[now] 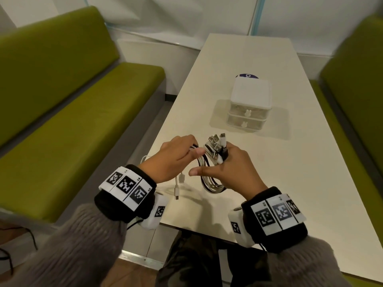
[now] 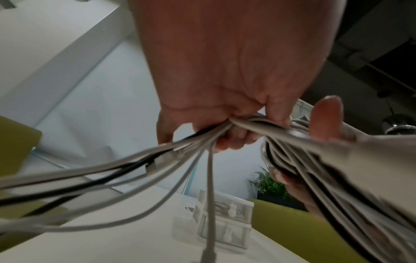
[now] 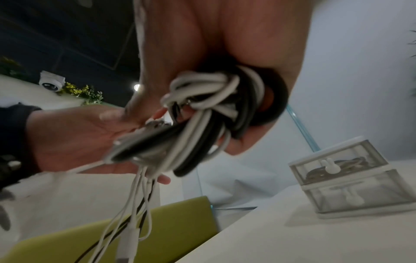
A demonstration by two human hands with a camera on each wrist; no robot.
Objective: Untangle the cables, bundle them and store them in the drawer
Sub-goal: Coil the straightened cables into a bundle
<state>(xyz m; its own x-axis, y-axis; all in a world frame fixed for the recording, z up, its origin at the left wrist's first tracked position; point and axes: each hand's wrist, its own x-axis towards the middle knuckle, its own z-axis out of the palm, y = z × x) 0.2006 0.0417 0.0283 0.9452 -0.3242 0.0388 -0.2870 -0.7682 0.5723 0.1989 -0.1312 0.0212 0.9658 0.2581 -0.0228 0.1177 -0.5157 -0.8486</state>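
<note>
Over the near end of the table (image 1: 238, 59), both hands hold the cable bundle (image 1: 209, 179). The right hand (image 1: 234, 166) grips the coiled part, plugs upward; the left hand (image 1: 176, 158) pinches loose strands. The closed two-drawer box (image 1: 248, 104) stands mid-table.

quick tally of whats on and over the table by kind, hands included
hands: 2, left hand and right hand, both gripping the cables
cable bundles: 1, white and black strands, too tangled to count singly
drawer units: 1, with 2 drawers, both closed
benches: 2, left and right
total: 6
</note>
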